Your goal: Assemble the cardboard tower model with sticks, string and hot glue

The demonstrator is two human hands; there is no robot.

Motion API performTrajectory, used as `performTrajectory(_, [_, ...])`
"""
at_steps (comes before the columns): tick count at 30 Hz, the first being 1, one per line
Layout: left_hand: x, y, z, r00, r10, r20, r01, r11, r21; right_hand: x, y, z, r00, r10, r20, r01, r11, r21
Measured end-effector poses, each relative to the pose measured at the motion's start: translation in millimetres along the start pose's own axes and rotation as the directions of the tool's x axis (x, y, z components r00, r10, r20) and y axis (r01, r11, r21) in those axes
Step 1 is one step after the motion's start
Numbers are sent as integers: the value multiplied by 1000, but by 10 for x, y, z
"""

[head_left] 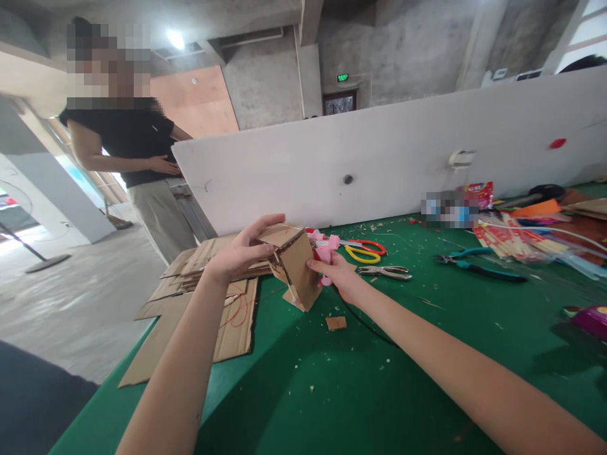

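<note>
A small box-like cardboard structure (pixel 303 265) stands on the green table, one side partly open. My left hand (pixel 244 249) grips it at its upper left edge, thumb along the edge and fingers over the top. In my right hand (pixel 339 276) is a pink hot glue gun (pixel 324 248), against the right side of the structure; its nozzle is hidden behind the cardboard. A dark cord runs from it under my right forearm. Scissors (pixel 367 251) with red and yellow handles and metal pliers (pixel 386 272) lie just beyond my right hand.
Flat cardboard sheets (pixel 237 328) with red thread lie left, some over the table edge. A cardboard scrap (pixel 336 323) is near my right hand. Teal-handled pliers (pixel 488 266) and packaged sticks (pixel 515 237) lie right. A white partition (pixel 294 177) stands behind; a person (pixel 128 139) stands at left.
</note>
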State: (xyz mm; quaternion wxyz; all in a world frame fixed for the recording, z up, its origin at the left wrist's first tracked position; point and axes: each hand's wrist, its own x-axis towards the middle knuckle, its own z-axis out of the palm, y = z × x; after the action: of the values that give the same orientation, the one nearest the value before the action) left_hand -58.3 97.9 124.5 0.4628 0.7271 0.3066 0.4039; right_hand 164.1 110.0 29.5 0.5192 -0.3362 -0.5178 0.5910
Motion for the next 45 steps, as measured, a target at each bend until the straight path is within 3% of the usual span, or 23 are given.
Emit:
performTrajectory(7, [37, -16, 5, 998, 56, 6, -57, 992, 111, -3, -12, -9, 1000, 5, -12, -5, 1000, -1])
performTrajectory(15, [26, 22, 25, 999, 29, 33, -33, 994, 103, -9, -30, 1, 999, 12, -42, -12, 1000, -1])
performTrajectory(22, [65, 147, 75, 997, 58, -45, -43, 957, 286, 21, 22, -26, 999, 19, -47, -19, 1000, 0])
performTrajectory(33, [163, 150, 148, 992, 123, -38, -88, 864, 496, 43, 50, -51, 996, 43, -84, -44, 999, -12])
performTrajectory(45, [200, 164, 212, 982, 184, -51, -129, 834, 536, 1, 33, -44, 993, 35, -113, -38, 999, -20])
